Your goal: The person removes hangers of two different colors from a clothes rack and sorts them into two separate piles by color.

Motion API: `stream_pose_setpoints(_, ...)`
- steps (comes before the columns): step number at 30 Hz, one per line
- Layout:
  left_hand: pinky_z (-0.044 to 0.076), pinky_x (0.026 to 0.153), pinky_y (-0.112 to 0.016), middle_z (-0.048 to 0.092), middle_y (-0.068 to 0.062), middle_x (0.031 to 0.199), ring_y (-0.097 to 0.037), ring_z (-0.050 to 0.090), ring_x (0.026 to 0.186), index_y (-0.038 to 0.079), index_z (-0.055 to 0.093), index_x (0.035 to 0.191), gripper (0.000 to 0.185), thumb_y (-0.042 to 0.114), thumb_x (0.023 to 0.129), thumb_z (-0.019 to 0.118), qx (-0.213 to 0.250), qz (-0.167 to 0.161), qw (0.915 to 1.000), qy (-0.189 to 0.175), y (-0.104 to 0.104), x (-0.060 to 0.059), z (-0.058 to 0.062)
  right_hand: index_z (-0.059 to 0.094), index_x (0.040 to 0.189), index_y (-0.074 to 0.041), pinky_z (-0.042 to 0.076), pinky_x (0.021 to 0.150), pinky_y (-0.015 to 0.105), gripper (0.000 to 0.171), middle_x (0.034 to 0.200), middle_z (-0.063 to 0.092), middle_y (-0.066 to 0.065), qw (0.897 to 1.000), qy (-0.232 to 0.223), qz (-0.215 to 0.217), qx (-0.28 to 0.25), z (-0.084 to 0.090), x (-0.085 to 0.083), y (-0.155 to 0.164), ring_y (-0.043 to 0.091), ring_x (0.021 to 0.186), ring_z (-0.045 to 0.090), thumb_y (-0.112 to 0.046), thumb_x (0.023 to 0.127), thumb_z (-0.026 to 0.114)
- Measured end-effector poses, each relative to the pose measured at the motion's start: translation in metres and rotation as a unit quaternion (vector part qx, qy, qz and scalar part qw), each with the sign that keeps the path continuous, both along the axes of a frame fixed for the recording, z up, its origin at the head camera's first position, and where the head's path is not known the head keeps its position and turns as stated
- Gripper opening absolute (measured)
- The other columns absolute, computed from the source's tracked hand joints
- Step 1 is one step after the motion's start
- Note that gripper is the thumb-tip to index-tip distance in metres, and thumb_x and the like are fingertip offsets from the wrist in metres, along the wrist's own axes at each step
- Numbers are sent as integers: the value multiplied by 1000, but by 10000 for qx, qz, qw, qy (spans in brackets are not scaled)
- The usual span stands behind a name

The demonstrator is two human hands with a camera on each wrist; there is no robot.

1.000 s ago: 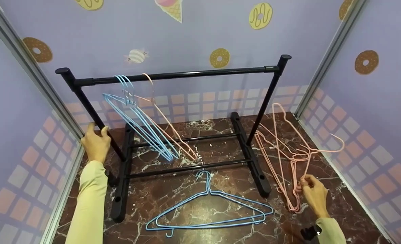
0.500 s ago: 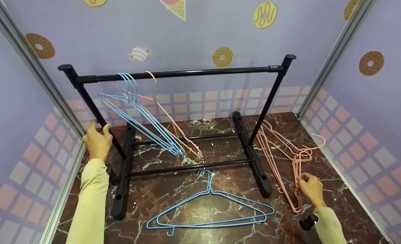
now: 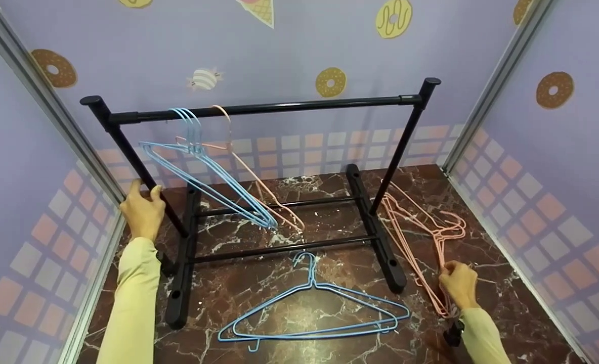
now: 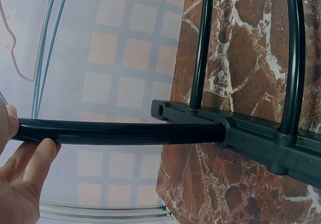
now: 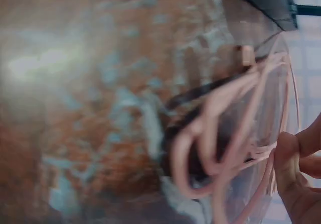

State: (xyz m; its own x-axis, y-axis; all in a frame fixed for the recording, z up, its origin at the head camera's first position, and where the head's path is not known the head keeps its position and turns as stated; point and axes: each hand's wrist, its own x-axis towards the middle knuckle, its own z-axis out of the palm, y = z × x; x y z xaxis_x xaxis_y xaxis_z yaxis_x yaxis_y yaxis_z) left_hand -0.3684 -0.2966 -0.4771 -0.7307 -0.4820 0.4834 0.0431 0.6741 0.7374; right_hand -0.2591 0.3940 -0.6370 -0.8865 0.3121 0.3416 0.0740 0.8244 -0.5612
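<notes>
Pink hangers: an overlapping bundle by the right edge of the desk (image 3: 259, 283), just outside the rack's right foot (image 3: 383, 253); bodies overlap, hooks turned toward that edge. I'd call them pink hangers (image 3: 435, 232) prone to snagging.
Right hand: the right hand (image 3: 459, 283) pinches their wire between thumb and fingers; I can't tell whether it has one or several.
Sorting well: best, I think, to single out one wire and ease its hook clear before lifting.
Left hand: the left hand (image 3: 142, 212) grips the left post (image 3: 132, 159) low down; a firm hold should stop the rack shifting.
Rail: the rail (image 3: 299, 106) carries hung blue hangers (image 3: 193, 150) and one hung pink hanger (image 3: 230, 146).
Near edge: loose blue hangers (image 3: 309, 335) lie overlapping.
</notes>
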Motion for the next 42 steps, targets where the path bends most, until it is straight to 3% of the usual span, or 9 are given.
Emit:
stream_pose_setpoints(5, 46, 92, -60, 74, -29, 99, -55, 65, 100, -1, 62, 114, 26, 17, 96, 67, 3, 0, 10000, 17, 0, 0, -1, 66, 72, 6, 47, 69, 58, 8, 63, 64, 19, 9989, 434, -130, 129, -8, 1, -2, 38, 59, 60, 4, 71, 58)
stream_pose_setpoints(13, 46, 95, -60, 73, -29, 102, -56, 64, 103, 0, 62, 114, 25, 17, 96, 67, 76, -17, 9999, -85, 1, -1, 1, 66, 75, 6, 46, 69, 54, 8, 65, 65, 18, 9984, 505, -251, 10, -9, 3, -3, 36, 61, 61, 3, 75, 59)
stream_pose_setpoints(22, 45, 93, -63, 72, -31, 101, -60, 61, 102, 0, 62, 115, 26, 16, 95, 68, 52, 25, 10000, -22, 2, -1, 1, 72, 80, 3, 47, 68, 48, 8, 68, 70, 16, 9980, 579, -214, -154, 13, 2, -17, 28, 60, 63, 1, 79, 64)
stream_pose_setpoints(30, 46, 87, -64, 71, -33, 95, -61, 61, 94, -2, 63, 116, 29, 17, 94, 68, -55, 63, 9999, 144, 3, -2, -2, 73, 81, 1, 46, 64, 37, 4, 68, 70, 9, 9936, 1085, 258, -172, 41, -14, -52, 8, 60, 54, -1, 81, 69)
stream_pose_setpoints(34, 46, 88, -64, 71, -33, 95, -62, 60, 94, -1, 63, 116, 28, 16, 94, 69, -20, 57, 9999, 146, 2, -2, -2, 74, 85, 0, 44, 63, 30, 5, 72, 72, 10, 9891, 1318, 605, -266, 57, -26, -81, 10, 63, 55, 1, 81, 70)
stream_pose_setpoints(38, 45, 90, -64, 71, -33, 97, -62, 60, 96, 0, 63, 118, 29, 16, 95, 68, 41, 62, 9999, 74, 2, -1, -2, 74, 84, 1, 40, 62, 20, 7, 72, 72, 11, 9782, 1696, 1112, -439, 76, -41, -117, 14, 62, 56, 5, 81, 71)
stream_pose_setpoints(42, 43, 93, -64, 70, -33, 104, -63, 57, 100, 0, 62, 119, 30, 16, 95, 67, 98, 60, 9999, 30, 0, 0, -2, 73, 81, -1, 42, 61, 23, 5, 71, 72, 10, 9628, 2080, 1684, -370, 98, -54, -156, 17, 60, 57, 4, 81, 71)
